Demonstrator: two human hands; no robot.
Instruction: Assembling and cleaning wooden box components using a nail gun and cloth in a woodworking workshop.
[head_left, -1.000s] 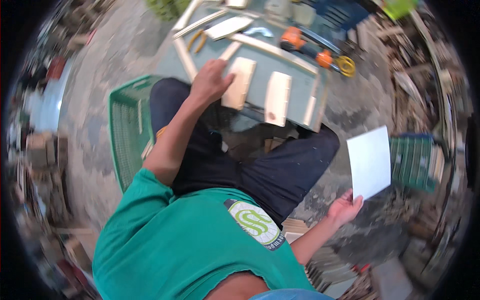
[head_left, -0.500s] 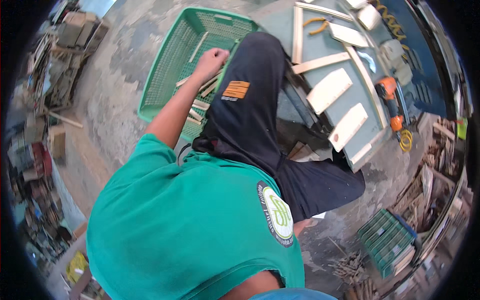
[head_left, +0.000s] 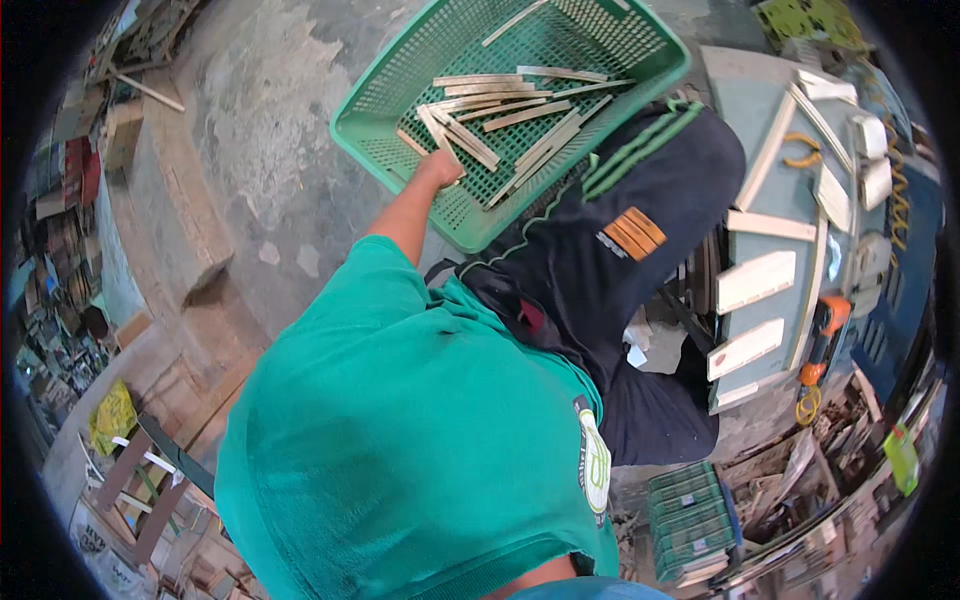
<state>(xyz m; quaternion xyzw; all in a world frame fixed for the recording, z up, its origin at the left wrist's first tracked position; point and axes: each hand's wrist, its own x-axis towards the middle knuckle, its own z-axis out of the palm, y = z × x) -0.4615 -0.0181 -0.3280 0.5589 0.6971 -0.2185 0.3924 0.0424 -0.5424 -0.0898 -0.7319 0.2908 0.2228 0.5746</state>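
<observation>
My left hand (head_left: 441, 168) reaches into a green plastic basket (head_left: 372, 118) beside my leg. Its fingers are closed around the near end of a pale wooden strip (head_left: 436, 130), which points away from my hand; whether a second strip is in the grip is hard to make out. Several more thin wooden strips (head_left: 518, 115) lie loosely across the mesh bottom, some crossing each other. My right hand is out of sight.
To my right, a grey worktable (head_left: 765, 110) bears wooden boards (head_left: 755, 280), battens, orange-handled pliers (head_left: 803, 150) and an orange and black power tool (head_left: 825, 330). Green crates (head_left: 690, 520) stand behind on the right. Scrap wood (head_left: 805, 470) is heaped nearby.
My view has turned left, so the basket shows more fully and the table sits further right. My left hand has shifted to the basket's near left part, onto a strip.
</observation>
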